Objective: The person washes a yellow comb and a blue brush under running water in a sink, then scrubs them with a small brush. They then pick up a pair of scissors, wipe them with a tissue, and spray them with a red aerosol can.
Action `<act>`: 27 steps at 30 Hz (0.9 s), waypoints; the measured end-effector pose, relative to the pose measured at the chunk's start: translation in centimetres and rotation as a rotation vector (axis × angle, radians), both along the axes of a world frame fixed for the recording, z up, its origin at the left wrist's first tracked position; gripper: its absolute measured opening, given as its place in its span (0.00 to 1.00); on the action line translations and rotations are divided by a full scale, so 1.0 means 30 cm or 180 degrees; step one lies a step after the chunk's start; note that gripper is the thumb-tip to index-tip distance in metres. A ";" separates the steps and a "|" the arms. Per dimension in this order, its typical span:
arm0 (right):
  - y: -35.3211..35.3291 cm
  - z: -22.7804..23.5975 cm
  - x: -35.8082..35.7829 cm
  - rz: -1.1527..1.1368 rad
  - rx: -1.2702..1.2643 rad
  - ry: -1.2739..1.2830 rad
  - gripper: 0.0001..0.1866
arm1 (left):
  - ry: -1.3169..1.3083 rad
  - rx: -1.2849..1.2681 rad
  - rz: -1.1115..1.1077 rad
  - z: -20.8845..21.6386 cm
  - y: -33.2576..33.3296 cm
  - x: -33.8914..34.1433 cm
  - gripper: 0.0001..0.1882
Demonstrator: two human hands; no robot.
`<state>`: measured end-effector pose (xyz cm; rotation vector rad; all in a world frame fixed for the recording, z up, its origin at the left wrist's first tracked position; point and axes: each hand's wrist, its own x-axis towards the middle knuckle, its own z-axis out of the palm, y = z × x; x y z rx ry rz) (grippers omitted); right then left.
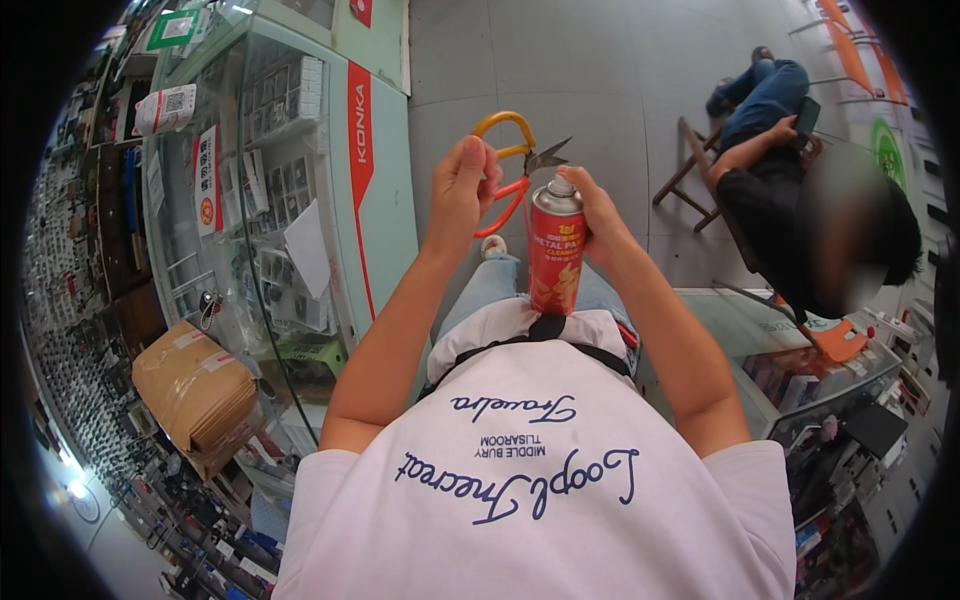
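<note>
A pair of scissors (pixel 532 166) with one yellow and one orange-red handle loop is held up in front of me. My left hand (pixel 462 190) is closed around the handles, and the short metal blades point right, parted. My right hand (pixel 600 215) grips a red spray can (pixel 556 255) with a silver top, upright just below the blades. One finger rests on the can's nozzle (pixel 566 180); whether it presses down cannot be made out. No spray is visible.
Along my left runs a glass display counter (pixel 385 180) with small boxed goods, and a taped cardboard box (pixel 195 385) on it. At the right, a person (pixel 765 110) sits on a wooden chair (pixel 690 175) holding a phone. A second glass case (pixel 790 365) stands at lower right.
</note>
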<state>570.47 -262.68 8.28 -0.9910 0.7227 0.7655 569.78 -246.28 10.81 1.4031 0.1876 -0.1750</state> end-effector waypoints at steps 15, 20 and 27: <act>-0.030 -0.064 0.000 -0.0199 -0.0233 -0.0055 0.25 | 0.0159 0.0057 0.0021 0.030 0.081 -0.042 0.23; -0.038 -0.062 0.001 -0.0140 -0.0208 -0.0024 0.27 | 0.0156 -0.0142 0.0087 0.033 0.143 -0.076 0.22; -0.061 -0.039 -0.013 0.0048 -0.0043 -0.0301 0.30 | 0.0264 -0.0873 0.0574 0.037 0.159 -0.055 0.22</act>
